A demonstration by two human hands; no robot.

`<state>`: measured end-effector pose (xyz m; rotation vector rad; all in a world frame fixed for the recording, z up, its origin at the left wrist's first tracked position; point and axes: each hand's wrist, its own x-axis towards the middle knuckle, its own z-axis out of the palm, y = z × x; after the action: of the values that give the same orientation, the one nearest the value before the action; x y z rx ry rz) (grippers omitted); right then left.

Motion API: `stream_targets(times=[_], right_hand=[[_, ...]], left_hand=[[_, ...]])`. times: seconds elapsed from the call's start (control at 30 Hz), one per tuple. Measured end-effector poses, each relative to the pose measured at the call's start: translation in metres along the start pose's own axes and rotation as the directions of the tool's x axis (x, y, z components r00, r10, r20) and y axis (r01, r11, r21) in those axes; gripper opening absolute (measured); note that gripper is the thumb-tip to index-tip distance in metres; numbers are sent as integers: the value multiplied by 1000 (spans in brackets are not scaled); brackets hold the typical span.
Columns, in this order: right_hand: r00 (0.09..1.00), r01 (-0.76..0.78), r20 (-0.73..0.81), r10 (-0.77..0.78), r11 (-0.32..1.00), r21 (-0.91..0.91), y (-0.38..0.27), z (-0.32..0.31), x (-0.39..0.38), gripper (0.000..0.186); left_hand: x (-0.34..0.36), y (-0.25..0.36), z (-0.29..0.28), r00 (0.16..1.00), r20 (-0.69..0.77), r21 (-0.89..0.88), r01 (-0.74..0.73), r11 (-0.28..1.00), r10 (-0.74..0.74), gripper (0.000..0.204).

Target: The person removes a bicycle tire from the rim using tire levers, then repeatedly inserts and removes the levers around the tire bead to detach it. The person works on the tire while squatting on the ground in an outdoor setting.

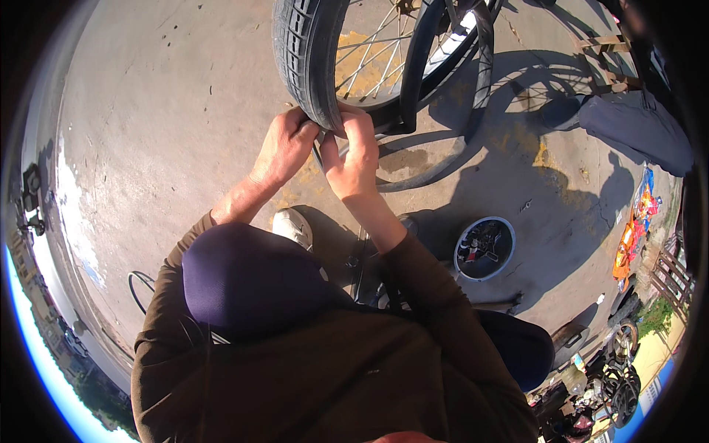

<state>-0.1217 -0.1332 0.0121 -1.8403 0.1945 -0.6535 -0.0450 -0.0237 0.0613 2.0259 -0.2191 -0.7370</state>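
Note:
A bicycle wheel with a black treaded tire [301, 55] and thin metal spokes [369, 63] stands in front of me. My left hand [283, 150] is closed at the tire's near lower edge, with its thumb and fingers pressed together there. Close beside it, my right hand [356, 156] pinches the same stretch of tire, its fingers bent round the rubber. Between the hands, the small gap at the tire's edge is mostly hidden. A dark rubber loop [481, 81], which looks like an inner tube or loose tire, hangs down past the wheel and curves to the ground.
A round tub [485, 249] with tools or small parts stands to my right. Beyond it lie orange plastic bags [628, 244] and a slatted wooden piece [670, 277]. Another person's grey trouser leg [631, 125] is at the far right. My light shoe [293, 227] is below my hands.

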Motion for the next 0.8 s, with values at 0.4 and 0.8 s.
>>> stream_targets(times=[0.4, 0.8], right_hand=[[1000, -18, 8, 18, 1000, 17, 12, 6, -3, 37], [968, -250, 57, 244, 942, 222, 16, -1, 1, 45]], left_hand=[[5, -15, 15, 995, -58, 8, -85, 996, 85, 54], [17, -21, 32, 960, -191, -67, -220, 973, 204, 25]])
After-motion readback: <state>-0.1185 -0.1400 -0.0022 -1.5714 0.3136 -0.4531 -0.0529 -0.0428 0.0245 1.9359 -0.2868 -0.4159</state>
